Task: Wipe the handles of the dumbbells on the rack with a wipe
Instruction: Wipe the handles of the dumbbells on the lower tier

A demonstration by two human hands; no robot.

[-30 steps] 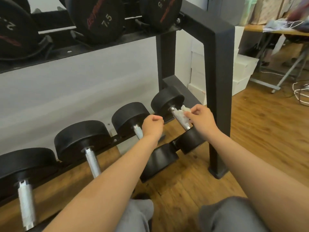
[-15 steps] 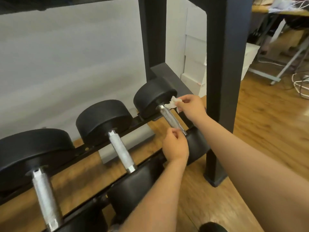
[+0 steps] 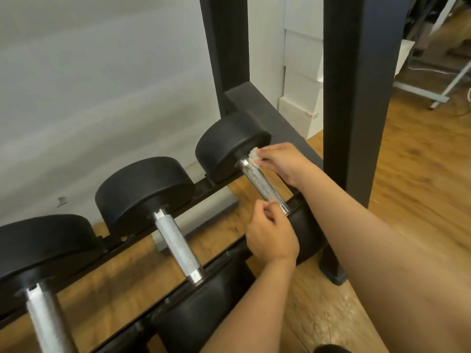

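Wiping: the right hand (image 3: pixel 283 164) pinches a small crumpled white wipe (image 3: pixel 253 154) against the far end of the metal handle (image 3: pixel 260 183), just where it meets the black weight head.
Left hand (image 3: pixel 271 238): fingers curled, with the fingertips at the near end of the same handle; I cannot tell whether they actually grip it.
Rightmost dumbbell (image 3: pixel 229 146): this is the one being wiped. It lies across the bottom rails of the black rack (image 3: pixel 356 98), beside the rack's upright post.
Middle dumbbell (image 3: pixel 142 189): on the same rails to the left, its knurled handle bare and apart from both hands.
Leftmost dumbbell (image 3: pixel 38 240): further left on the rails, partly cut off by the picture's edge.
Floor (image 3: pixel 420 200): wooden boards under and beside the rack.
White boxes (image 3: pixel 300 98): stacked against the wall behind the rack.
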